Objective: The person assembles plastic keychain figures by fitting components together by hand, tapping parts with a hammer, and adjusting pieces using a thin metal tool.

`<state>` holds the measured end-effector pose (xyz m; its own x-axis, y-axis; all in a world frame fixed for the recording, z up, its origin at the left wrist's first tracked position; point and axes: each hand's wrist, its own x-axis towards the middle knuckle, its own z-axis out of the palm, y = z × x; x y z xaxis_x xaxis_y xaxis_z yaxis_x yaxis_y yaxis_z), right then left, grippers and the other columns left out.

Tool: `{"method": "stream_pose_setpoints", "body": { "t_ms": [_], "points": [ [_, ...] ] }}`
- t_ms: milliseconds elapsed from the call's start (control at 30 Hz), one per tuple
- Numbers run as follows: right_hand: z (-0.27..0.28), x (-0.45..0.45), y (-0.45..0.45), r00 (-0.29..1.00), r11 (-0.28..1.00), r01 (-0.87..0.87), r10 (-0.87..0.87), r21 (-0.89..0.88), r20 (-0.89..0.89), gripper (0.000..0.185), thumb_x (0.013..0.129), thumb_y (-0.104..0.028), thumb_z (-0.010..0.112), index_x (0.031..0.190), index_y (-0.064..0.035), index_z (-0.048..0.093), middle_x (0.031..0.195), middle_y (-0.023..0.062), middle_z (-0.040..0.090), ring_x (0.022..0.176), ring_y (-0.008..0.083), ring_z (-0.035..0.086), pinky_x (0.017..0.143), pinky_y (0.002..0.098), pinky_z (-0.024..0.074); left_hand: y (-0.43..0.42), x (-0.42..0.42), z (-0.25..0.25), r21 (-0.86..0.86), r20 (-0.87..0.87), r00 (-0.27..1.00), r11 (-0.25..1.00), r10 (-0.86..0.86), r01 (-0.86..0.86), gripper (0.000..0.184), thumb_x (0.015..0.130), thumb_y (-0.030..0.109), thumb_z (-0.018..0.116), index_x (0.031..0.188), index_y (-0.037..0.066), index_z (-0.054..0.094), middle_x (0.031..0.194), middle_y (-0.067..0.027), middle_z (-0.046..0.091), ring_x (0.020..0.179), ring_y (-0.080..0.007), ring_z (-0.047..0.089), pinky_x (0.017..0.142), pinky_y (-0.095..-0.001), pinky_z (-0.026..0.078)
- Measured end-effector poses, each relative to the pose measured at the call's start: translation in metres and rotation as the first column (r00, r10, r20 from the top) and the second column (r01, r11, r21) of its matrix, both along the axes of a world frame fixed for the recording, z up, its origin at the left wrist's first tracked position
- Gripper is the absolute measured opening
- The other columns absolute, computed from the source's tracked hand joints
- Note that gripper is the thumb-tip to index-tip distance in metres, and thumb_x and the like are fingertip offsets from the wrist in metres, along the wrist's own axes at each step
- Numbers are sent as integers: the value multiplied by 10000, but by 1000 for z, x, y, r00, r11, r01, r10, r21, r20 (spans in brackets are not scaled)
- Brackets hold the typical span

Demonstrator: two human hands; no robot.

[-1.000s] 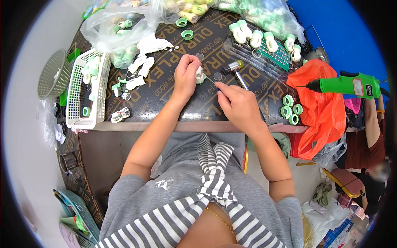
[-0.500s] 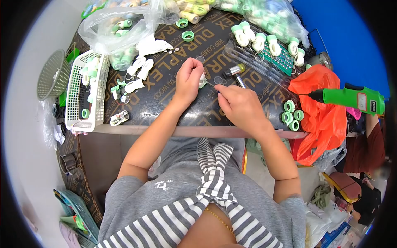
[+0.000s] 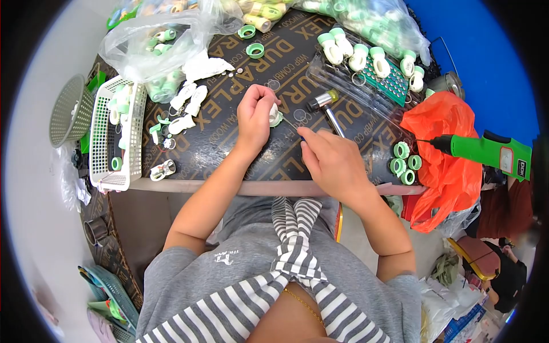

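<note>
My left hand (image 3: 255, 117) is closed around a small white-and-green plastic piece (image 3: 275, 116), held just above the dark table; the fingers hide part of it. To its right, my right hand (image 3: 333, 163) is closed on a thin, pointed metal tool (image 3: 290, 122), with a bit of blue showing at the fingers. The tool's tip points toward the piece, and I cannot tell whether they touch. Beyond my right hand lies a small hammer (image 3: 331, 117) with a yellow face. A clear ring (image 3: 299, 115) lies between the hands.
At left stands a white basket (image 3: 137, 137) of green-and-white parts, with loose white pieces (image 3: 196, 100) beside it. Green rings (image 3: 401, 150) sit at right near an orange bag (image 3: 440, 123) and a green electric screwdriver (image 3: 486, 151). Keychain-like pieces (image 3: 380, 63) rest on a green mat (image 3: 394, 83).
My right hand has drawn slightly away from my left, widening the gap between them. More of the white-and-green piece shows. The whole view has shifted a little.
</note>
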<state>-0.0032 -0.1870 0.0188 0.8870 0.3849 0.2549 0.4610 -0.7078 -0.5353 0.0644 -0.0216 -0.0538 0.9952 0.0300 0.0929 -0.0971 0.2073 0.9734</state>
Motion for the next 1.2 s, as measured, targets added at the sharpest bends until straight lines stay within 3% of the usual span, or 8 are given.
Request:
{"method": "stream_pose_setpoints", "body": {
  "t_ms": [67,200,267,700,767,933,1200],
  "points": [
    [-3,1,1,1000,1000,1,-1,12,7,217,823,-82,579,1031,-23,596,714,110,571,633,295,583,553,392,451,0,1,-2,-34,41,999,999,19,-18,82,876,77,476,837,18,519,798,-39,580,719,-76,505,653,-217,408],
    [-8,4,2,999,999,-9,8,35,41,206,821,-82,583,1016,-18,603,716,110,575,635,292,587,553,393,455,0,-1,2,32,2,1000,999,-9,9,69,863,60,457,803,29,471,845,-66,527,811,-154,536,774,-280,438],
    [-7,6,1,999,1000,-19,18,22,49,204,821,-80,582,1015,-19,603,716,110,577,636,292,588,553,393,456,1,-1,0,112,12,999,993,-34,32,65,860,59,461,805,27,475,858,-70,533,814,-153,537,767,-275,434],
    [-6,5,0,1000,1000,-20,20,23,-6,203,827,-75,576,1018,-13,604,713,113,575,635,293,589,556,388,461,-1,0,0,76,44,999,997,-20,16,64,848,47,461,796,15,479,855,-82,536,806,-159,548,760,-278,435],
    [-7,8,0,1000,999,-21,22,47,-18,202,828,-74,573,1017,-14,608,722,116,583,638,297,592,560,387,463,0,2,-3,64,108,994,998,-16,9,73,836,50,497,783,2,509,793,-56,573,739,-114,556,667,-250,440],
    [-2,10,0,998,997,-19,23,71,-53,203,829,-79,565,1013,-19,624,755,130,613,655,309,604,578,388,473,0,2,-3,71,86,996,997,-16,10,63,821,40,494,776,-2,510,796,-62,575,741,-117,559,667,-251,440],
    [14,22,3,988,996,-64,53,-69,-147,197,816,-110,560,956,-5,650,775,167,644,702,324,629,638,409,495,0,2,-3,75,83,996,997,-13,7,54,806,28,486,774,-9,511,798,-69,579,731,-118,562,646,-251,440]
  ]
}}
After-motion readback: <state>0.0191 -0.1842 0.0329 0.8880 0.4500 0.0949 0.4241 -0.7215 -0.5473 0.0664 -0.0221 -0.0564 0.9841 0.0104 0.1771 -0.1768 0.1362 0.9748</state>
